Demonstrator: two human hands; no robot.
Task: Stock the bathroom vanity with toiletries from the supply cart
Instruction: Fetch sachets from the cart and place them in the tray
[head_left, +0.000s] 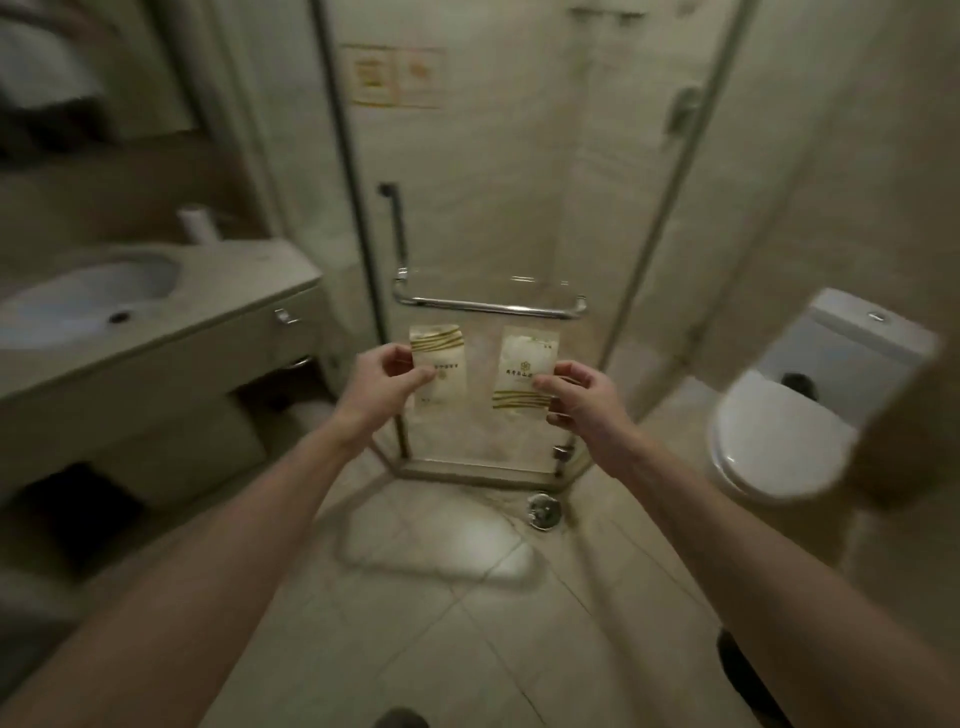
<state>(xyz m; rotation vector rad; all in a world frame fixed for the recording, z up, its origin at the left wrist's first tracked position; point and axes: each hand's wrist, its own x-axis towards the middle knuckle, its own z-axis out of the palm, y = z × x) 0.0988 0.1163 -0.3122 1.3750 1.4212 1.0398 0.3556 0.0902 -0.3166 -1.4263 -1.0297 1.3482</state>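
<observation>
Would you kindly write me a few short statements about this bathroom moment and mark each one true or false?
1. Each hand holds one sachet. True: the left hand pinches the left sachet, and the right hand pinches the right sachet.
2. The vanity is on the person's left and the toilet on the right. True.
3. Both sachets lie on the vanity. False: both are held up in front of the shower glass.
4. Both sachets show their gold stripes at the top. False: the right sachet's stripes are at its bottom.
</observation>
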